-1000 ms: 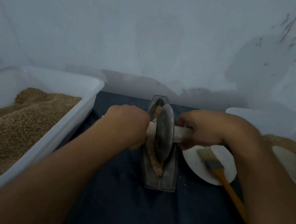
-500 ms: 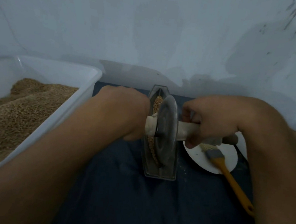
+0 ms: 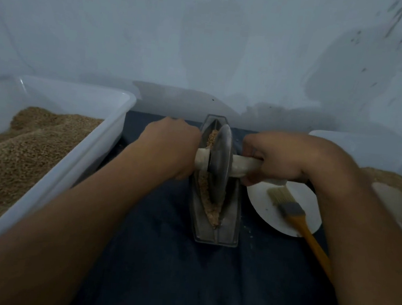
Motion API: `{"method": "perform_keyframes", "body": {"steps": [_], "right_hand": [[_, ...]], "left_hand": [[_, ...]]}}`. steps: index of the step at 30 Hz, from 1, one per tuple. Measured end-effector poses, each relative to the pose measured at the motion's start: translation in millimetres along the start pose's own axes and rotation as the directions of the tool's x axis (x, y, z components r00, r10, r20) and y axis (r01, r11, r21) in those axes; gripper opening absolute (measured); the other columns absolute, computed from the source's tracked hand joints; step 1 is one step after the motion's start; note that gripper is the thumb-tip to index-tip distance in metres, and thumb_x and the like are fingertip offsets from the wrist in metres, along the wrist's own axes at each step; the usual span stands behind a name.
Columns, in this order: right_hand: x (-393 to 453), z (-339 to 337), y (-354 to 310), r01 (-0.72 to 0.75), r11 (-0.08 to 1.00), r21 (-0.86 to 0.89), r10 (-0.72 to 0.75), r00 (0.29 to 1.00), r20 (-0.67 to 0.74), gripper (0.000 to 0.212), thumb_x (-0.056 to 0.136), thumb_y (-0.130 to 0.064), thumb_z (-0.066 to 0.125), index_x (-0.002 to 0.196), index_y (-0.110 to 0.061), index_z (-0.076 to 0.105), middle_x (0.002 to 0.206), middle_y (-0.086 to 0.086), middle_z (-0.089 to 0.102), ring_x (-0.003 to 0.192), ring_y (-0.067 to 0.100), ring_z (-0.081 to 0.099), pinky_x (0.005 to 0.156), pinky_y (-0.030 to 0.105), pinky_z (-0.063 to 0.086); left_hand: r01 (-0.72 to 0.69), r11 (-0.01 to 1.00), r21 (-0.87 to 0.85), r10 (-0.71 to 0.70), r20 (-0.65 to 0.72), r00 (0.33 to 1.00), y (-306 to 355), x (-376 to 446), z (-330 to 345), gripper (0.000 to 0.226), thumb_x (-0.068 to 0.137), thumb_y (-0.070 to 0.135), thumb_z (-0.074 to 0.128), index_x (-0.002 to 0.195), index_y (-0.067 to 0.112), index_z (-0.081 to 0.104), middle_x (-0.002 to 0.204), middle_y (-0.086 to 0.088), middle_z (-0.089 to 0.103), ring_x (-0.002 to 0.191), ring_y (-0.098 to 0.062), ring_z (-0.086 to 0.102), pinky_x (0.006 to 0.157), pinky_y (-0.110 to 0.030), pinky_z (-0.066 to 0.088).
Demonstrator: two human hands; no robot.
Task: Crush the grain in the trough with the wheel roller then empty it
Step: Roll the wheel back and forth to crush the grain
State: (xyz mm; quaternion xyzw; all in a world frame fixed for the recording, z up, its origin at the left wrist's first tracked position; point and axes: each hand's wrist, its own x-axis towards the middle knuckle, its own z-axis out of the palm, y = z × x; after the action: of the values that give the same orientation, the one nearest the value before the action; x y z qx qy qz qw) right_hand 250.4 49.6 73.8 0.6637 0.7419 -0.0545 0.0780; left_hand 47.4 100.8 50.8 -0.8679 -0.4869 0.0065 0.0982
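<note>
A narrow metal trough (image 3: 230,226) lies lengthwise on the dark cloth in the middle, with brown grain (image 3: 210,209) along its groove. The dark metal wheel roller (image 3: 219,164) stands upright in the groove, about midway along it. A pale axle handle runs through the wheel. My left hand (image 3: 170,146) grips the left end of the axle. My right hand (image 3: 276,160) grips the right end. The wheel hides part of the grain.
A white tub (image 3: 101,146) heaped with brown grain stands at the left. Another white tub (image 3: 369,145) with grain is at the right. A white plate (image 3: 265,211) with a yellow-handled brush (image 3: 295,214) lies right of the trough. A pale wall rises close behind.
The wheel has rolled along the trough away from me and my two hands moved with it on the axle. The camera view shifted a little.
</note>
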Motion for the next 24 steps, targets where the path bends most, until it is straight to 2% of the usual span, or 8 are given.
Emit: {"method": "perform_keyframes", "body": {"steps": [4,8,12,15,17,20,22,24], "right_hand": [[12,6,11,0.0,0.998,0.062,0.005,0.997,-0.077,0.027,0.079,-0.053,0.075,0.083,-0.035,0.055,0.081,-0.008,0.06,0.073,0.012,0.057,0.057,0.031,0.038],[26,15,24,0.035,0.992,0.12,-0.012,0.983,-0.185,0.017,0.089,-0.046,0.066,0.09,-0.03,0.063,0.081,-0.005,0.062,0.073,0.014,0.057,0.058,0.032,0.036],[38,26,33,0.07,0.989,0.134,-0.025,0.949,-0.316,0.018,0.096,-0.041,0.059,0.096,-0.023,0.061,0.087,0.001,0.058,0.082,0.023,0.058,0.065,0.035,0.043],[43,35,37,0.062,0.988,0.141,-0.002,0.92,-0.391,0.033,0.098,-0.042,0.055,0.122,-0.019,0.058,0.106,0.005,0.062,0.094,0.025,0.059,0.069,0.034,0.039],[45,38,38,0.032,0.983,0.182,0.044,0.917,-0.397,0.04,0.098,-0.043,0.056,0.129,-0.018,0.053,0.113,0.007,0.063,0.093,0.024,0.057,0.068,0.033,0.037],[43,32,38,0.005,0.964,0.264,0.096,0.926,-0.366,0.033,0.088,-0.047,0.068,0.114,-0.028,0.059,0.108,-0.001,0.064,0.088,0.016,0.055,0.067,0.032,0.043],[36,23,36,-0.012,0.949,0.315,0.119,0.939,-0.323,0.033,0.076,-0.051,0.078,0.099,-0.035,0.06,0.101,-0.01,0.062,0.088,0.011,0.057,0.07,0.031,0.046],[28,15,32,-0.024,0.958,0.284,0.104,0.957,-0.271,0.037,0.068,-0.054,0.083,0.09,-0.037,0.059,0.096,-0.016,0.06,0.085,0.008,0.057,0.067,0.031,0.045]], "left_hand": [[-0.001,0.998,-0.059,-0.003,-0.063,0.998,-5,14,16,0.025,0.083,0.022,0.064,0.072,0.023,0.043,0.082,-0.001,0.056,0.073,-0.022,0.05,0.068,-0.037,0.044],[-0.03,0.989,-0.147,0.006,-0.159,0.987,-8,27,30,0.008,0.089,0.018,0.059,0.095,0.021,0.055,0.105,-0.005,0.062,0.099,-0.028,0.058,0.073,-0.035,0.037],[-0.081,0.989,-0.12,0.045,-0.275,0.96,-7,37,43,0.036,0.09,0.014,0.06,0.125,0.016,0.052,0.123,-0.009,0.053,0.118,-0.028,0.046,0.096,-0.036,0.036],[-0.071,0.996,-0.045,0.053,-0.321,0.945,-6,40,47,0.048,0.09,0.014,0.058,0.136,0.012,0.043,0.136,-0.014,0.046,0.132,-0.033,0.035,0.113,-0.039,0.026],[-0.066,0.998,-0.017,0.056,-0.349,0.936,-4,39,46,0.039,0.091,0.015,0.057,0.129,0.011,0.047,0.133,-0.014,0.048,0.13,-0.031,0.038,0.111,-0.037,0.027],[0.011,0.995,-0.1,-0.04,-0.284,0.958,-2,32,38,0.018,0.091,0.015,0.058,0.109,0.014,0.055,0.108,-0.008,0.06,0.102,-0.027,0.055,0.087,-0.038,0.042],[0.1,0.985,-0.142,-0.128,-0.201,0.971,-3,25,31,0.011,0.088,0.014,0.061,0.095,0.017,0.053,0.086,-0.004,0.053,0.08,-0.025,0.051,0.071,-0.041,0.045],[0.135,0.986,-0.101,-0.151,-0.18,0.972,0,18,24,0.021,0.086,0.015,0.064,0.079,0.017,0.044,0.073,0.0,0.04,0.069,-0.021,0.041,0.063,-0.039,0.04]]}}
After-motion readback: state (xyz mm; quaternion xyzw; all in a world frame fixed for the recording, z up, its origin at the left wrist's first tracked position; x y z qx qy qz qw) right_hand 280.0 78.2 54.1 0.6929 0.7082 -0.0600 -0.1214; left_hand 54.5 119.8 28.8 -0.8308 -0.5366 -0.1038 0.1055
